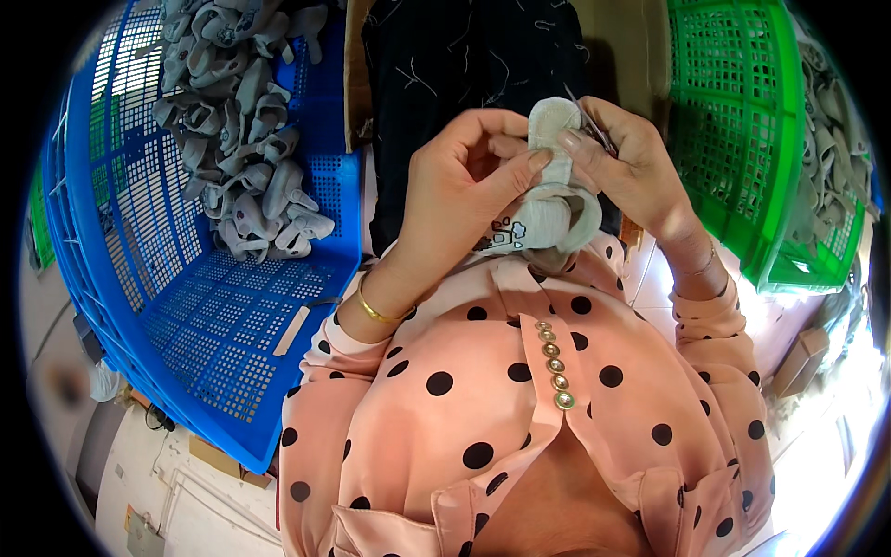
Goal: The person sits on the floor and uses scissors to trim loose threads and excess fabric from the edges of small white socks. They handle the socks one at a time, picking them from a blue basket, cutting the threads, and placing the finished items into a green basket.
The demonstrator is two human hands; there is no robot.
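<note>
A small white fabric shoe upper, with dark outline drawings on its side and a rounded tongue pointing away from me, is held over my lap. My left hand pinches the tongue's left edge between thumb and fingers. On the other side my right hand is closed around slim dark metal thread snips, mostly hidden by the fingers. The snips' pointed tip shows beside the tongue's far end. My right thumb presses on the tongue as well.
At left, a blue plastic basket holds a heap of grey-white shoe uppers. A green basket stands close by my right arm, with more grey pieces beyond it. Loose threads lie on my dark trousers, between cardboard sides.
</note>
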